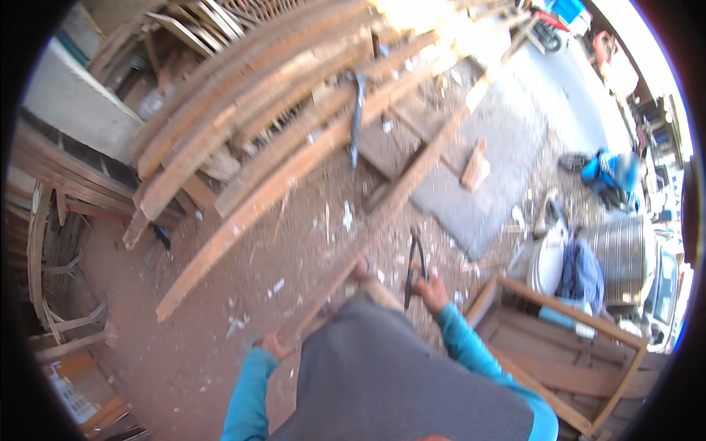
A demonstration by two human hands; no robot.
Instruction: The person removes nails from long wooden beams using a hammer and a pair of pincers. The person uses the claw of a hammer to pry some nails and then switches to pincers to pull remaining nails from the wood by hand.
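A long wooden beam [382, 213] runs diagonally from the bright far side to my lower left. My left hand [272, 344] grips it near its close end, fingers partly hidden. Just right of my body, my right hand [432, 292] is closed around a slim dark tool [410, 275]. Two narrow bars of this tool meet at the top; its exact kind is unclear. A hammer [357, 121] with a dark handle rests across the timbers ahead. Beneath the beam, part of my foot [361, 269] shows.
Several long timbers [243, 253] lie stacked at the far left. A wooden frame [566, 305] stands close on my right, by a ribbed metal drum [616, 257]. A wood offcut [476, 166] lies on a grey slab [471, 213]. Scraps litter the dirt floor.
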